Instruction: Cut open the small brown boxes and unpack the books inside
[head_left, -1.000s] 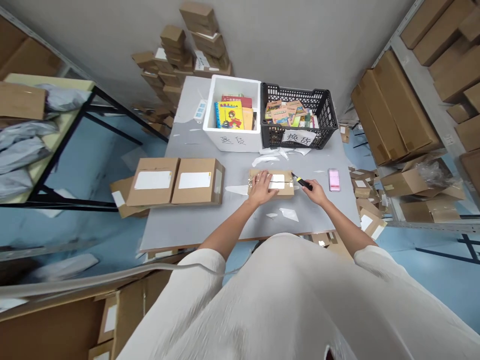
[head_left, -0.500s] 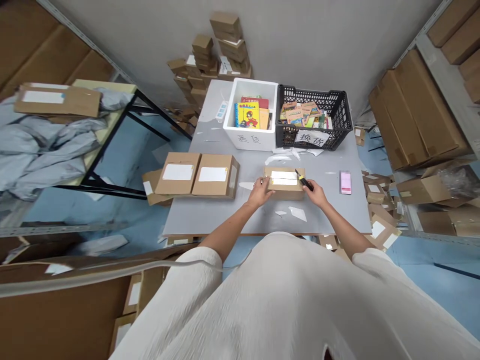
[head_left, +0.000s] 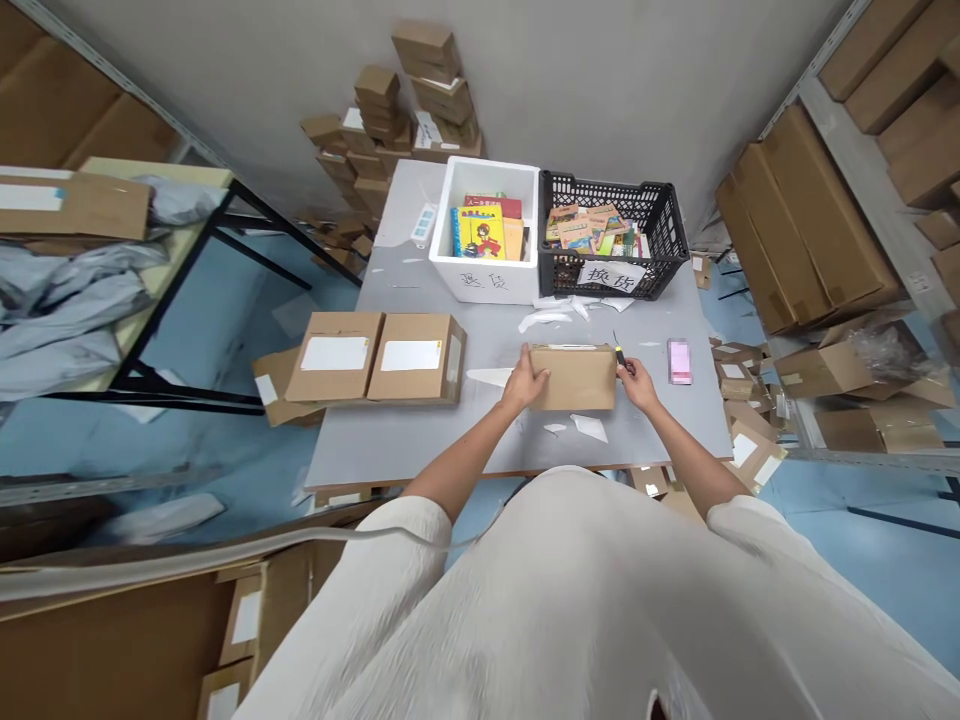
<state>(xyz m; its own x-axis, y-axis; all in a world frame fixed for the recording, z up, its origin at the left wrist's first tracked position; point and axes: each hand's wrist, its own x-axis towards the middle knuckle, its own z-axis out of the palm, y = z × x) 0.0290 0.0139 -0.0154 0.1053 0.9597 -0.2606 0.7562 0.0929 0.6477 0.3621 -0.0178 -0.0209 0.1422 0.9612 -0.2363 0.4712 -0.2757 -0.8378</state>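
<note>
A small cardboard box stands tipped on its edge on the grey table, its plain brown face toward me. My left hand grips the box's left end with fingers wrapped round it. My right hand is at the box's right end, closed on a yellow-and-black utility knife whose tip points up and away from me.
Two labelled cardboard boxes sit at the table's left. A white foam bin and a black crate, both with books, stand at the back. A pink phone lies at the right. Paper scraps litter the table; boxes crowd the floor and shelves.
The box lay flat with its white label up; now it is tipped onto its edge, plain side toward me. My left hand shifted to its left end, my right with the knife to its right end.
</note>
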